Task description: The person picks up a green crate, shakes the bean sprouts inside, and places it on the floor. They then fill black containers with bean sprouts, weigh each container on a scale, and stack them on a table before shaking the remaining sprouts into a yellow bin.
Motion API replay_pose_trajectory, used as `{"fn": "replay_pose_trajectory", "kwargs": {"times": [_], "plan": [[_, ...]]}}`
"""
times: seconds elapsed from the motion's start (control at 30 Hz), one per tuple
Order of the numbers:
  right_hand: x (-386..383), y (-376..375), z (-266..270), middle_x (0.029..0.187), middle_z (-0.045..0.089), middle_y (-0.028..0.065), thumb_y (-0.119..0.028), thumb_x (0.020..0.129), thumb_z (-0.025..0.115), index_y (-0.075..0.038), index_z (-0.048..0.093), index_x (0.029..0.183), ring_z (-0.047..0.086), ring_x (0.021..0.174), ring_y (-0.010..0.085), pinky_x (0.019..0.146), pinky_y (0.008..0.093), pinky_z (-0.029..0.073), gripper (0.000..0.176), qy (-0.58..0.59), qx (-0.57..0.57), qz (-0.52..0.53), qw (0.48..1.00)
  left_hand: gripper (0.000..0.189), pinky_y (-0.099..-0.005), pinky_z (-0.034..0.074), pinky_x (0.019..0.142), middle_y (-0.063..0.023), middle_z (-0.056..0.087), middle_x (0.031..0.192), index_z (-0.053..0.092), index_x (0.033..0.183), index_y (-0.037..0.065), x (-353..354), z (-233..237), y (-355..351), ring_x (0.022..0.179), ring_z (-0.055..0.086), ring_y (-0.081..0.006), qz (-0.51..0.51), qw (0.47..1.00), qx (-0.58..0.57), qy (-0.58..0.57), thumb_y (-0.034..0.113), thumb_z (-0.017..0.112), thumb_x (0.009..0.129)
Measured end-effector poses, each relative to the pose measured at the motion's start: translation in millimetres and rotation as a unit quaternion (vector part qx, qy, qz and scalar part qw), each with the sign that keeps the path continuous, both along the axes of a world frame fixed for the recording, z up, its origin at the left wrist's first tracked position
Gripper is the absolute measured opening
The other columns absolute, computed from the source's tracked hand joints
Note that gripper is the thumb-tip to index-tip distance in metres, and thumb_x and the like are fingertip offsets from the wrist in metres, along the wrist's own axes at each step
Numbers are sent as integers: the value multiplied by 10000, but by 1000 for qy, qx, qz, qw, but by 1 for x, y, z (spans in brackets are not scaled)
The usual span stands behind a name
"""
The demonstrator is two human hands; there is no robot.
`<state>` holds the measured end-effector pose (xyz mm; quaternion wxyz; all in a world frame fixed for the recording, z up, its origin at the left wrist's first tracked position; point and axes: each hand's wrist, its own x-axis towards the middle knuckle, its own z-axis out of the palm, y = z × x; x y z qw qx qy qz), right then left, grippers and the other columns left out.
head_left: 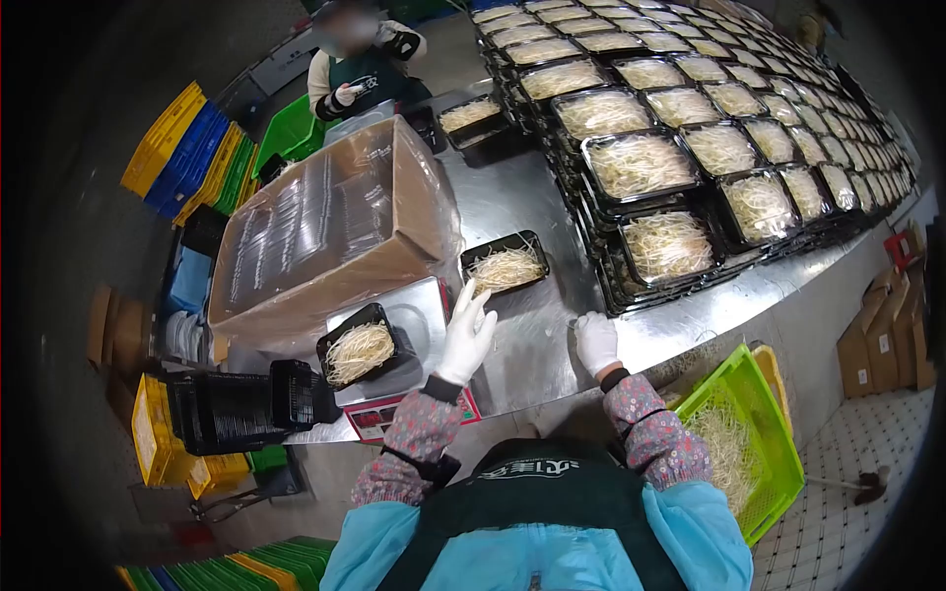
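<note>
My left hand [468, 337], in a white glove, is open with fingers apart. Its fingertips are right at the near edge of a black tray of bean sprouts [505, 268] on the metal table. Closer to my left side, another black tray of sprouts [359, 353] rests tilted on a scale [426, 307]. My right hand [595, 343], also gloved, is curled closed low over the table, with nothing showing in it. Beyond it rise stacked sprout trays [668, 246] under clear film.
A cardboard box of clear lids [419, 212] stands left of centre. Nested empty black trays [222, 409] sit at the near left corner. A green crate [778, 433] with loose sprouts is at my right. Across the table stands a co-worker [360, 74] in an apron.
</note>
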<state>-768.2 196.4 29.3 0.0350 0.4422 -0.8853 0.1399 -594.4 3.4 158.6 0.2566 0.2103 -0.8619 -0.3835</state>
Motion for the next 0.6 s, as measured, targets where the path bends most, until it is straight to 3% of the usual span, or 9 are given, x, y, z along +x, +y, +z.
{"fn": "replay_pose_trajectory", "kwargs": {"times": [0.1,0.17,0.23,0.3,0.37,0.4,0.43,0.5,0.6], "plan": [[-2,-12,-11,838,589,120,-183,862,576,-75,589,821,582,848,321,731,425,473,116,-13,-11,24,1000,337,-353,374,1053,-216,472,1388,594,1203,-15,56,36,6,1278,480,-303,27,1000,0,10,59,590,874],[0,-39,36,858,573,115,-162,870,612,-76,562,850,566,846,330,726,437,460,102,-98,-230,48,967,333,-356,374,1055,-204,516,1346,595,1201,-17,96,57,10,1269,489,-296,81,996,-22,7,34,581,873],[-12,-81,69,913,563,104,-146,856,643,-84,544,883,550,873,324,743,435,449,120,-61,-313,74,945,313,-362,371,1060,-187,538,1322,602,1186,-20,133,63,9,1263,493,-288,139,990,-24,27,4,562,877],[-30,-123,80,958,588,100,-152,839,654,-92,574,913,561,941,316,824,437,443,124,-26,-266,57,962,297,-363,367,1064,-179,552,1306,606,1172,-22,166,66,8,1253,498,-292,210,977,-35,17,-20,549,881],[-46,-159,73,1102,586,118,-178,826,659,-95,589,1070,532,1083,319,942,464,404,268,1,-230,58,971,293,-360,369,1061,-174,551,1306,601,1175,-21,192,73,14,1241,505,-292,262,964,-35,15,-19,546,888],[-48,-171,67,1260,527,152,-254,844,632,-83,529,1245,456,1223,327,1036,497,340,448,18,-172,46,984,291,-362,375,1055,-176,549,1307,602,1174,-21,204,73,17,1239,505,-295,280,959,-10,34,-15,546,888],[-45,-179,65,1260,527,152,-254,844,632,-83,529,1245,456,1223,327,1036,497,340,448,21,-179,61,982,290,-364,381,1049,-178,547,1309,602,1173,-20,216,73,19,1237,506,-299,299,953,13,55,-11,545,889],[-32,-191,61,1333,470,166,-314,878,583,-77,474,1313,406,1279,322,1061,512,311,507,-6,-28,62,998,293,-367,386,1045,-179,544,1310,599,1176,-22,245,72,21,1233,508,-305,340,940,-31,28,-4,549,888],[-9,-183,37,1341,489,175,-344,911,536,-67,483,1330,410,1295,322,1068,491,312,506,7,-25,149,989,321,-385,398,1038,-185,534,1308,582,1197,-30,302,52,13,1224,513,-316,416,906,-78,-12,36,581,882]]}}
